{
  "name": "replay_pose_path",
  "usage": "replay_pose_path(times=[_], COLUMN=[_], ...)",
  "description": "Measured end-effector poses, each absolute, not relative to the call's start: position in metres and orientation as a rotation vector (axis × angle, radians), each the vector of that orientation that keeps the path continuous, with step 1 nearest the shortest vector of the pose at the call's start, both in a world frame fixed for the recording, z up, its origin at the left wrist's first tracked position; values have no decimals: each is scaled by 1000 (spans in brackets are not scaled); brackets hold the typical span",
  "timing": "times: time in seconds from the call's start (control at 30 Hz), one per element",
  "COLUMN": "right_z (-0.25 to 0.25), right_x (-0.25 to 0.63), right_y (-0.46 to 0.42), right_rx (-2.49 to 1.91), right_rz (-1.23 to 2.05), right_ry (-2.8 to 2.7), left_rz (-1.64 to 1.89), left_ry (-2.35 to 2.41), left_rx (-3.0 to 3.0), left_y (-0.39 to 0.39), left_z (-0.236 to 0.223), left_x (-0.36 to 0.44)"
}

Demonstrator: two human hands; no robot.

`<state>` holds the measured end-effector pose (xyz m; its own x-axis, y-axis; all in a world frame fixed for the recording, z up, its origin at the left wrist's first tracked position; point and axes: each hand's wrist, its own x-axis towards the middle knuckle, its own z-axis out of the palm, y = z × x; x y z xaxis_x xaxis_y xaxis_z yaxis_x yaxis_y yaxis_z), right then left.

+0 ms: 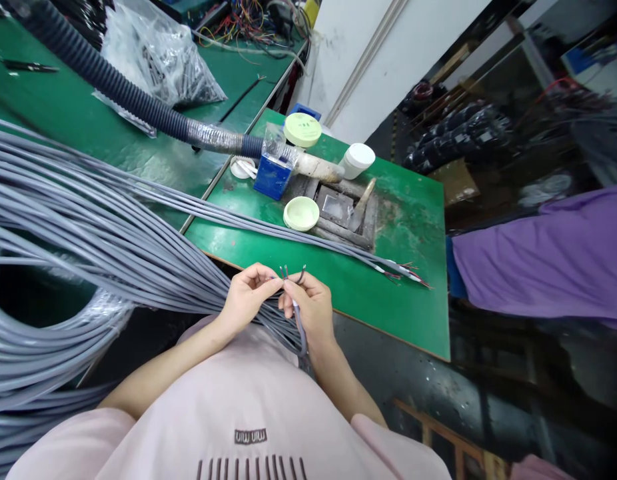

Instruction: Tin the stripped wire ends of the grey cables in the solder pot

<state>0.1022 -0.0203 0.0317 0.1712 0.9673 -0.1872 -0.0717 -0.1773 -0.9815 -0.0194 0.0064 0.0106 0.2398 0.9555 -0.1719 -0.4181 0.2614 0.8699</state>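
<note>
Both hands pinch fine wires at the near edge of the green table

The left hand [249, 297] closes thumb and finger on the thin wires [303, 271]; the right hand [313, 307] grips the cable end [299, 324] they fan from, at the near table edge. A loose pinch could let a fine strand slip or bend, and a tug from the heavy grey bundle [138, 260] at left could pull the end away. Reaching far risks snagging the laid-out cables [308, 239] or knocking the open tub [301, 222] beside the sooty fixture [337, 208]. Bare green table [413, 320] gives room at right, up to its edge; beyond it is a person in purple [548, 257].
</note>
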Motion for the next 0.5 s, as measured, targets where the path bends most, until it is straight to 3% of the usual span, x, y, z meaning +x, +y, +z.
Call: replay_pose_path(times=[0.5], right_z=[28], right_x=[103], right_y=[-19], right_rx=[-1439], right_rz=[1164], right_ry=[-969], left_rz=[1038], left_ry=[848], left_rx=[730], left_y=[8], left_z=[8], left_x=[-17])
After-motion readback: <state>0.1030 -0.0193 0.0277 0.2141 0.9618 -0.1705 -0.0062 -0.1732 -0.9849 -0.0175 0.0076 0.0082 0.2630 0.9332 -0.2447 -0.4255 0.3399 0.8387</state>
